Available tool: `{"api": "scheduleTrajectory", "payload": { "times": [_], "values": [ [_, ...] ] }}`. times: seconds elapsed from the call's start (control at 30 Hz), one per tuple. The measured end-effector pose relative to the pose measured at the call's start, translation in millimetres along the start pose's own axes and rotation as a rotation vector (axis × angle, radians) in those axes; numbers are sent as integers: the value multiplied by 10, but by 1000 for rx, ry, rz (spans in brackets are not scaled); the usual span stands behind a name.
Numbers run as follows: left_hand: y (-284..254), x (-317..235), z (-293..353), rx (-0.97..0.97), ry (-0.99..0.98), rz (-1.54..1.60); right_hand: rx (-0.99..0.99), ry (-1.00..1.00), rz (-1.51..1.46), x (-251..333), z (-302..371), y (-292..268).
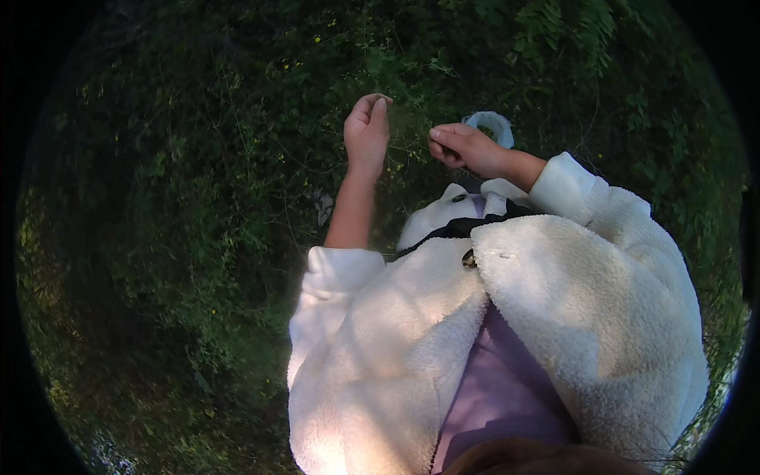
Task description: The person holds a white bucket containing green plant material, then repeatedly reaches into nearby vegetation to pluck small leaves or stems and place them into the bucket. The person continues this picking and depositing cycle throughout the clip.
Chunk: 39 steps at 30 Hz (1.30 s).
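My left hand (367, 136) is raised over the greenery with thumb and forefinger pressed together. Something small and thin shows at its fingertips, too fine to name. To its right and slightly lower, my right hand (465, 148) is closed, fingers curled in and thumb against them; what it grips, if anything, is hidden. Thin green stems (408, 146) show in the gap between the two hands. Just behind the right wrist, a pale bluish-white rounded rim (494, 124) shows, partly covered by that hand, so its kind is unclear.
Dense leafy plants (237, 142) with small yellow flowers surround me on all sides. Fern-like leaves (566, 32) hang at the far right. A fleecy white jacket (380, 340) over a purple top (507, 388) fills the near part of the view.
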State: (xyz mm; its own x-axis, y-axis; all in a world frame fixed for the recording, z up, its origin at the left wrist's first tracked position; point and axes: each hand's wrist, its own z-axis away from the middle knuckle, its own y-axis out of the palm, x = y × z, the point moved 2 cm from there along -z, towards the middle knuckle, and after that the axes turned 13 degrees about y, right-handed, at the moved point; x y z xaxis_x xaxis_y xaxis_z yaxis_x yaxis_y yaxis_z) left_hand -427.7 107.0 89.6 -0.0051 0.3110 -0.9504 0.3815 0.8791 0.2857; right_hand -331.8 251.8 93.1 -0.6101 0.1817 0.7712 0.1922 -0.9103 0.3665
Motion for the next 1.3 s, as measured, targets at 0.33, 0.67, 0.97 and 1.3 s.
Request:
{"api": "scheduleTrajectory", "payload": {
  "times": [0.33,0.67,0.97,1.3],
  "values": [
    [133,40,181,268,-224,-24,-70,169,154,75,-223,-10],
    [-134,164,88,-233,-199,61,-91,282,35,5,-108,-109],
    [11,229,82,-180,-159,-84,132,213,8,-81,-330,213],
    [2,170,85,-229,199,-205,79,216,-194,-157,-333,356]
  ]
}}
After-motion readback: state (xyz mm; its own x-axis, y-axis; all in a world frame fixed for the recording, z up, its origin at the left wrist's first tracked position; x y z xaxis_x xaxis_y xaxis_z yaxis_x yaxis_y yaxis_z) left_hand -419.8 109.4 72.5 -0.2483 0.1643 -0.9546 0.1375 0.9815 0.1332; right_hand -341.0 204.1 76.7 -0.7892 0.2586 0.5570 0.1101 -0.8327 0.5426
